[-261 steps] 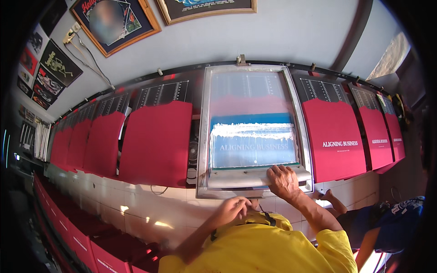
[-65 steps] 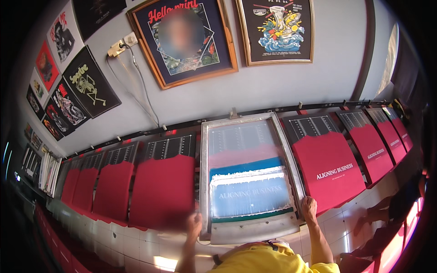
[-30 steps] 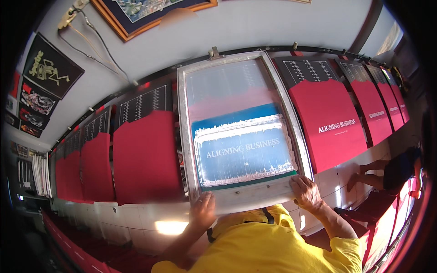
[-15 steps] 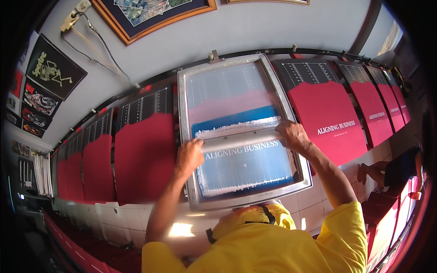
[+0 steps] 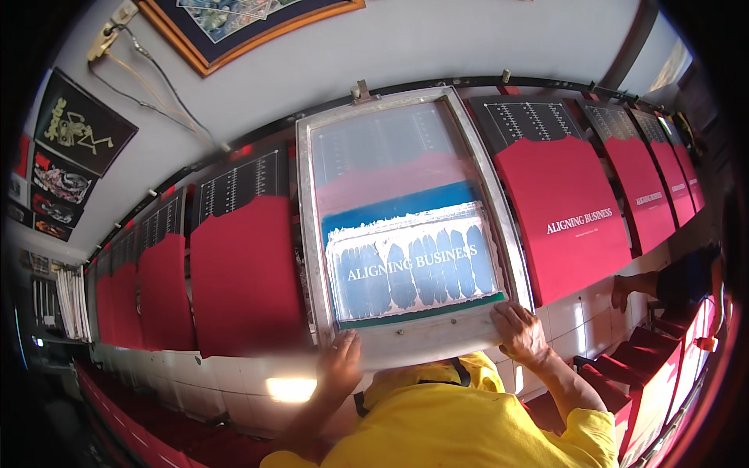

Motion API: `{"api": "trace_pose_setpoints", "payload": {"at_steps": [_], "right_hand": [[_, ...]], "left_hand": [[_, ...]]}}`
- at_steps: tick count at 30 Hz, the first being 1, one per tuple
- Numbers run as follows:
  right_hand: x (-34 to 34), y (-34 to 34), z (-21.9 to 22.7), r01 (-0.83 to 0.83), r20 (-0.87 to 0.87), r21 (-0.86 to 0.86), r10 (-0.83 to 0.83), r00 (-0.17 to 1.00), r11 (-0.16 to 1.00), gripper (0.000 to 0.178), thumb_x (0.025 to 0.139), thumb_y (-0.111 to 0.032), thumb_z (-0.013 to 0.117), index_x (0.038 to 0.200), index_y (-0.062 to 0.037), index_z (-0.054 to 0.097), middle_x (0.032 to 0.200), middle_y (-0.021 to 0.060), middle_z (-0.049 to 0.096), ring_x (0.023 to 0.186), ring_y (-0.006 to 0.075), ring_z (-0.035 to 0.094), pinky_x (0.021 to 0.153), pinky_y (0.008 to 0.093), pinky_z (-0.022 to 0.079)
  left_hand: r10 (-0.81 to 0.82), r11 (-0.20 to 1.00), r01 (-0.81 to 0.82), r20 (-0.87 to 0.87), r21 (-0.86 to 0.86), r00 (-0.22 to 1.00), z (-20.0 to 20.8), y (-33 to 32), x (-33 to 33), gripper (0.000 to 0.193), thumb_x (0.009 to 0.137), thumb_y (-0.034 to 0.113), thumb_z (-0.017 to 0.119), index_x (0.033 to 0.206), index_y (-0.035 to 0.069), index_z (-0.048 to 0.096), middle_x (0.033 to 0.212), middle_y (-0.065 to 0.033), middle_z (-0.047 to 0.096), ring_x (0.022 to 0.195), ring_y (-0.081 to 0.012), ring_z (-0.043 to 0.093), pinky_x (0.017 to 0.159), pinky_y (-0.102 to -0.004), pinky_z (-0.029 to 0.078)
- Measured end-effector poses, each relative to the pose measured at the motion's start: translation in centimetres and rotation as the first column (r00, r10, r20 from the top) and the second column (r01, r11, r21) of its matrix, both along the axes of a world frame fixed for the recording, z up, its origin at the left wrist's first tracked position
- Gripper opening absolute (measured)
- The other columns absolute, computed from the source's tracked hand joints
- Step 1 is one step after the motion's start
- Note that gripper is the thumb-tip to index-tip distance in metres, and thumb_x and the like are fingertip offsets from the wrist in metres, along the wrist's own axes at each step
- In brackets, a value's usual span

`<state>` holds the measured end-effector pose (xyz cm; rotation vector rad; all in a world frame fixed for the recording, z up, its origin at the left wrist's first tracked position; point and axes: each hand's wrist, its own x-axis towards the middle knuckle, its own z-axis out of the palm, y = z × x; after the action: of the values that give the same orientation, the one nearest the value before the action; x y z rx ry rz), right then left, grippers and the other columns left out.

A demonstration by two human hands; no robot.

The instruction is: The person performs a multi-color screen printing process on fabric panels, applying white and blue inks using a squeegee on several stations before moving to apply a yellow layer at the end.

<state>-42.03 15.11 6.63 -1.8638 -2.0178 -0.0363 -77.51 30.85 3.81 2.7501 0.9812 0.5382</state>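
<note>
A silk-screen with a pale metal frame (image 5: pixel 306 210) lies over a red shirt on a black platen, which shows through the mesh (image 5: pixel 390 140). White ink (image 5: pixel 406 221) lies across the blue stencil and runs down it in streaks around the white lettering. At the frame's near end, a pale squeegee (image 5: pixel 425 329) spans the width, screws showing along its bar. My left hand (image 5: pixel 340 366) is closed at its left end. My right hand (image 5: pixel 521 335) grips the right end, fingers over the top. The squeegee's blade edge cannot be seen clearly.
Red shirts on black platens stand in a row on the left (image 5: pixel 242 273) and right (image 5: pixel 562 210); the right ones carry white print. A black rail (image 5: pixel 269 125) runs behind. More red shirts (image 5: pixel 624 374) lie at the lower right, near another person's leg (image 5: pixel 640 285).
Both hands have drawn the squeegee from mid-screen to the near end. White ink streaks now cover the stencil where the squeegee has passed.
</note>
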Motion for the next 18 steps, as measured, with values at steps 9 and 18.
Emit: {"api": "trace_pose_setpoints", "payload": {"at_steps": [9, 18], "right_hand": [[4.2, 8.6, -0.5, -0.028, 0.054, 0.054, 0.025, 0.998, 0.998, 0.033, 0.063, -0.001, 0.066, 0.095, 0.002, 0.059, 0.093, 0.0141, 0.063, 0.087, 0.0298, 0.066, 0.07, 0.0368, 0.059], [8.5, 15.3, -1.4, -0.058, 0.136, 0.111, 0.042, 0.99, 0.992, 0.025, 0.065, -0.002, 0.071, 0.087, -0.0046, 0.059, 0.081, 0.0109, 0.062, 0.074, 0.0293, 0.065, 0.061, 0.0391, 0.055]], "left_hand": [[-0.003, 0.998, 0.001, -0.029, -0.06, 1.0, 0.9, 9.1, 4.1, 0.038, 0.065, -0.006, 0.061, 0.102, -0.002, 0.07, 0.114, -0.0166, 0.068, 0.106, -0.0313, 0.066, 0.091, -0.0406, 0.055], [-0.003, 0.998, 0.0, -0.055, -0.068, 0.998, 3.3, 16.0, 7.6, 0.032, 0.069, -0.006, 0.059, 0.099, -0.001, 0.07, 0.1, -0.0171, 0.07, 0.087, -0.0356, 0.068, 0.079, -0.0426, 0.056]]}}
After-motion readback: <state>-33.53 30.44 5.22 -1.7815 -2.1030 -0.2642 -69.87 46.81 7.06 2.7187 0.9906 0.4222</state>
